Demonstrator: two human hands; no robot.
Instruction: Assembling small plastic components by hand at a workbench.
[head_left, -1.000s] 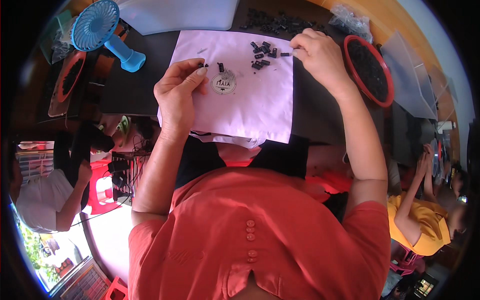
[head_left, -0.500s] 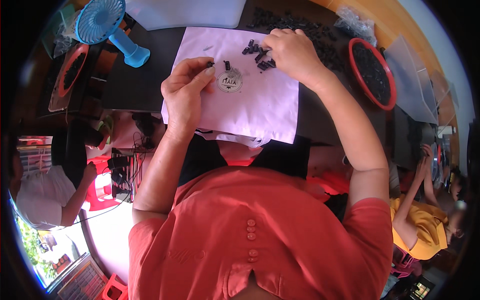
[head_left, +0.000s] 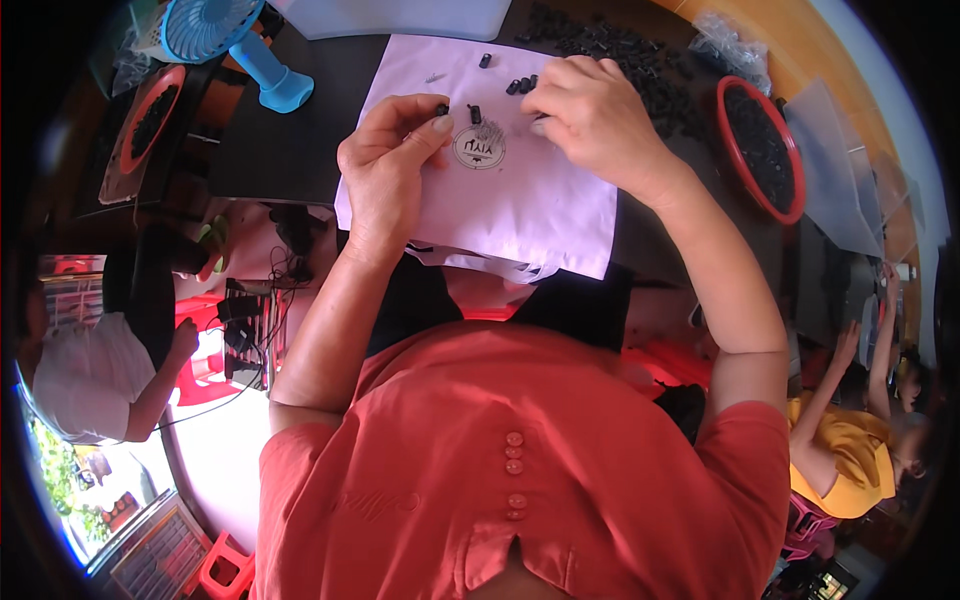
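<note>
My left hand point(head_left: 392, 150) is closed, with a small black cylindrical part point(head_left: 441, 109) pinched between thumb and forefinger. Over the right side of a pale lilac cloth bag point(head_left: 530, 220), my right hand point(head_left: 600, 118) is bent with its fingertips together; what they hold, if anything, is hidden. Several short black cylinders point(head_left: 521, 86) lie beside its fingers, partly covered by them. Another black part point(head_left: 475, 114) lies between my hands, touching a little heap of thin metal springs point(head_left: 490, 134). One lone black cylinder point(head_left: 485, 61) rests near the bag's far edge.
Loose black parts point(head_left: 650, 80) spread over the dark table at the back right. A red-rimmed basin point(head_left: 797, 190) of black pieces stands to the right. At the far left is a blue fan point(head_left: 286, 90). People sit on both sides, one in yellow point(head_left: 850, 450).
My right fingertips have come nearer to me over the bag, covering part of the black cylinders. One cylinder now lies apart from them. My left hand keeps its grip; the whole view has shifted slightly.
</note>
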